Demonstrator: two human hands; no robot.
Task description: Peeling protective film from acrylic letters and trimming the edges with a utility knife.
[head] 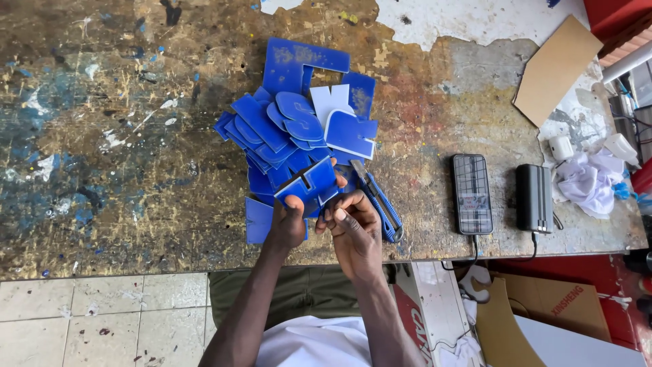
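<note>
A pile of blue cut-out letter shapes (288, 122) lies on a worn, paint-stained table (115, 149); one white-faced piece (328, 100) sits among them. My left hand (288, 224) holds a blue cut-out piece (309, 185) just above the table's near edge, thumb on its face. My right hand (353, 228) grips the same piece from the right, fingers curled at its lower edge. A blue utility knife (379, 204) lies on the table just right of my right hand.
A black phone (472, 194) and a black power bank (534, 198) lie to the right, with cables hanging off the edge. A brown cardboard sheet (555, 68), crumpled white cloth (587, 180) and more cardboard (543, 306) below the table are at the right. Tiled floor at lower left.
</note>
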